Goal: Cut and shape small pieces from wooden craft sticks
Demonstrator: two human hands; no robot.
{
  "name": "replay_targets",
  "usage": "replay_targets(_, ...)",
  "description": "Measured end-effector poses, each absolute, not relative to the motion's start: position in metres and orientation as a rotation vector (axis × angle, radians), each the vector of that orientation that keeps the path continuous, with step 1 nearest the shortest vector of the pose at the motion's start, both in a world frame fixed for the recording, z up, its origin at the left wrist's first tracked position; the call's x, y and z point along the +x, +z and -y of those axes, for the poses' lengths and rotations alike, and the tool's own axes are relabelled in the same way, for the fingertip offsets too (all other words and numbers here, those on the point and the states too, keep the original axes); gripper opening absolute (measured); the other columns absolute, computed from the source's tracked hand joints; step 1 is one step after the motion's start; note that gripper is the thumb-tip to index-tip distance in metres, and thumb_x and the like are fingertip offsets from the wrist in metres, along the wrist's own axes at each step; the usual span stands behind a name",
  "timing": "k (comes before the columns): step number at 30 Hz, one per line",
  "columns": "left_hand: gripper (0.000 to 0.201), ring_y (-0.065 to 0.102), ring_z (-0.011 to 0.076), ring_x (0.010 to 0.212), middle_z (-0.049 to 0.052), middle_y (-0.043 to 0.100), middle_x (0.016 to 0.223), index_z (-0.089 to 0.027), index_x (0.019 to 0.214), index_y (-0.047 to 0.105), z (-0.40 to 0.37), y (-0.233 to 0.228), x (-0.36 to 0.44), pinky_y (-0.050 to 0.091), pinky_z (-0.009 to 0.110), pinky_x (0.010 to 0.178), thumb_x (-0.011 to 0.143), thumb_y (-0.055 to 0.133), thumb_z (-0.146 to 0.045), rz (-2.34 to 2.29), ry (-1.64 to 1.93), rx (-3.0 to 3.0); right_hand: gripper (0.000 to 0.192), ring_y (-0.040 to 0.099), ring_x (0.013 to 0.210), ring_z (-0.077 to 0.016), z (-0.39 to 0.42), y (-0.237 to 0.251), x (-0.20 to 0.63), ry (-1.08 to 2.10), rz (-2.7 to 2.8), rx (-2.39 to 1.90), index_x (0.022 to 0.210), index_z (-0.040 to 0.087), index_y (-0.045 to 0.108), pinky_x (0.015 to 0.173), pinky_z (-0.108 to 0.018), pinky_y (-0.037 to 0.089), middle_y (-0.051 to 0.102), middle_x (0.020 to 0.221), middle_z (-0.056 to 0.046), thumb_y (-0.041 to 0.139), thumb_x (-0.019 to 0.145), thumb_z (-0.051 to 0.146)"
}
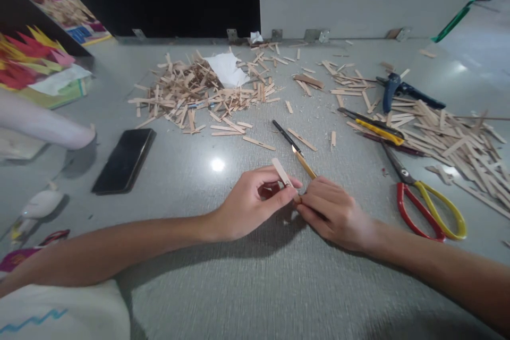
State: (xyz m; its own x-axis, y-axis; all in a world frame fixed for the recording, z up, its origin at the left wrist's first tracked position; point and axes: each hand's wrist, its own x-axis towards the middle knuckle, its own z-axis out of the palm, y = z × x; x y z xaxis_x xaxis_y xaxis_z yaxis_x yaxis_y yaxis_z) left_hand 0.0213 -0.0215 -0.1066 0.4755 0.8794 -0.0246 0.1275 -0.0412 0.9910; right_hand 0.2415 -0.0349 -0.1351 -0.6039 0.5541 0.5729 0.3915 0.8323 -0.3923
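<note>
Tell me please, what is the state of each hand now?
Left hand: closed, pinching a wooden stick.
Right hand: closed; what it holds cannot be told.

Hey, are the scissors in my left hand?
No, the left hand pinches a wooden stick, while the scissors lie on the table.

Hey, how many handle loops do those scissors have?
2: on the scissors at right, the red loop on the left, the yellow loop beside it. Neither is hidden.
</note>
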Motion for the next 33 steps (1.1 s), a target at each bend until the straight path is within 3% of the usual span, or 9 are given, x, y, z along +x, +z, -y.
replay_targets(4, 0.032, 0.068, 0.012, 0.051, 0.004, 0.074, 0.081, -0.016, 0.098, 0.066, 0.023, -0.113, 0.021, 0.048, 0.019, 0.041, 0.104, 0.063, -0.047, -0.912, 0.688, 1.361, 0.029, 0.061, 0.061, -0.017, 0.037, -0.135, 0.243, 0.286, 2.241, -0.78, 0.082, 0.021, 0.067, 0.064, -0.032, 0.053, 0.067, 0.068, -0.001, 0.055, 0.107, 0.013)
replay_targets(7, 0.032, 0.065, 0.0111, 0.045, -0.001, 0.069, 0.07, -0.018, 0.096, 0.059, 0.023, -0.117, 0.021, 0.049, 0.019, 0.043, 0.106, 0.061, -0.048, -0.94, 0.686, 1.393, 0.018, 0.069, 0.068, -0.0176, 0.038, -0.134, 0.243, 0.336, 2.142, -0.877, 0.097, 0.021, 0.07, 0.065, -0.032, 0.058, 0.075, 0.078, -0.003, 0.058, 0.106, 0.012)
replay_targets(10, 0.026, 0.06, 0.0101, 0.044, -0.006, 0.061, 0.062, -0.018, 0.105, 0.061, 0.024, -0.122, 0.022, 0.049, 0.019, 0.047, 0.104, 0.062, -0.043, -0.909, 0.662, 1.444, 0.018, 0.076, 0.078, -0.0178, 0.039, -0.134, 0.242, 0.363, 2.089, -0.893, 0.114, 0.023, 0.068, 0.068, -0.03, 0.063, 0.08, 0.093, -0.005, 0.059, 0.105, 0.01)
replay_targets(13, 0.026, 0.059, 0.0103, 0.048, -0.005, 0.062, 0.064, -0.016, 0.113, 0.066, 0.025, -0.126, 0.023, 0.049, 0.02, 0.05, 0.101, 0.063, -0.039, -0.906, 0.638, 1.515, 0.022, 0.077, 0.078, -0.0162, 0.041, -0.136, 0.24, 0.343, 2.06, -0.904, 0.12, 0.024, 0.065, 0.07, -0.027, 0.065, 0.08, 0.097, -0.003, 0.061, 0.104, 0.009)
replay_targets(17, 0.036, 0.059, 0.0126, 0.058, -0.001, 0.067, 0.068, -0.013, 0.125, 0.072, 0.026, -0.13, 0.025, 0.05, 0.021, 0.056, 0.1, 0.06, -0.036, -0.892, 0.652, 1.684, 0.025, 0.078, 0.078, -0.016, 0.045, -0.139, 0.238, 0.364, 2.04, -0.943, 0.124, 0.026, 0.064, 0.072, -0.026, 0.066, 0.079, 0.095, -0.001, 0.062, 0.104, 0.01)
replay_targets(21, 0.038, 0.055, 0.0112, 0.055, -0.003, 0.065, 0.066, -0.011, 0.128, 0.072, 0.027, -0.133, 0.026, 0.046, 0.019, 0.053, 0.101, 0.059, -0.034, -0.868, 0.675, 1.785, 0.025, 0.079, 0.08, -0.0161, 0.046, -0.14, 0.236, 0.382, 2.049, -0.937, 0.125, 0.026, 0.062, 0.074, -0.026, 0.067, 0.08, 0.097, 0.0, 0.061, 0.105, 0.011)
replay_targets(29, 0.05, 0.058, 0.0113, 0.058, -0.003, 0.069, 0.072, -0.013, 0.15, 0.058, 0.028, -0.139, 0.021, 0.05, 0.02, 0.058, 0.104, 0.058, -0.033, -0.786, 0.612, 1.894, 0.027, 0.079, 0.079, -0.0136, 0.046, -0.139, 0.235, 0.351, 1.998, -0.934, 0.126, 0.026, 0.058, 0.074, -0.021, 0.066, 0.078, 0.093, 0.002, 0.06, 0.105, 0.009)
replay_targets(33, 0.049, 0.053, 0.0104, 0.056, -0.005, 0.065, 0.069, -0.015, 0.151, 0.057, 0.026, -0.138, 0.021, 0.046, 0.019, 0.055, 0.105, 0.057, -0.032, -0.75, 0.598, 1.932, 0.025, 0.079, 0.078, -0.0128, 0.046, -0.142, 0.236, 0.278, 2.012, -0.899, 0.127, 0.024, 0.058, 0.074, -0.019, 0.066, 0.078, 0.095, 0.001, 0.059, 0.107, 0.01)
